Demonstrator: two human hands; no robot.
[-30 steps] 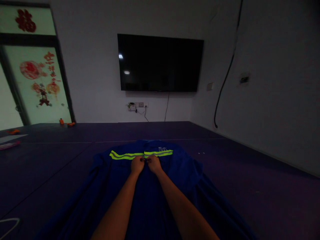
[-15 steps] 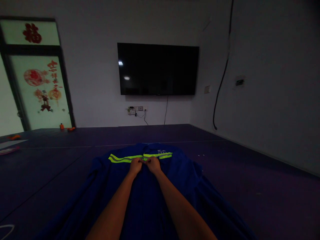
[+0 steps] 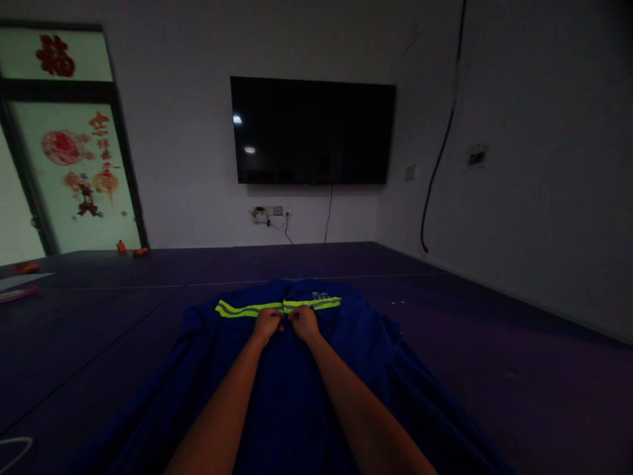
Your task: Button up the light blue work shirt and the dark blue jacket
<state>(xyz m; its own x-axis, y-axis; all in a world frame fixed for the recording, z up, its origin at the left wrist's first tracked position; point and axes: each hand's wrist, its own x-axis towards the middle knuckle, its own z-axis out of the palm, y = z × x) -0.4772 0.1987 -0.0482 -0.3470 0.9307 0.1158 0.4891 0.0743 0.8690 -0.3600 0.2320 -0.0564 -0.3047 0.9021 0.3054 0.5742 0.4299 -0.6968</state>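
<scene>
A blue work jacket (image 3: pixel 346 343) with a yellow-green reflective stripe (image 3: pixel 237 309) across the chest lies spread flat on a dark purple surface (image 3: pixel 89 343) in front of me. My left hand (image 3: pixel 267 324) and my right hand (image 3: pixel 303 322) sit side by side at the jacket's centre front, just below the stripe. Both are closed in a pinch on the front edges of the cloth, fingertips almost touching. What is between the fingertips is too small to make out.
A black wall-mounted screen (image 3: pixel 312 130) hangs straight ahead, with sockets and cables (image 3: pixel 270 212) under it. A glass door with red paper decorations (image 3: pixel 74 165) stands at the left. Small orange items (image 3: pixel 129 249) lie at the far edge. A white cable (image 3: pixel 12 448) curls at the lower left.
My hands have stayed pinched at the same spot on the jacket front. Only the head view has shifted slightly up and down.
</scene>
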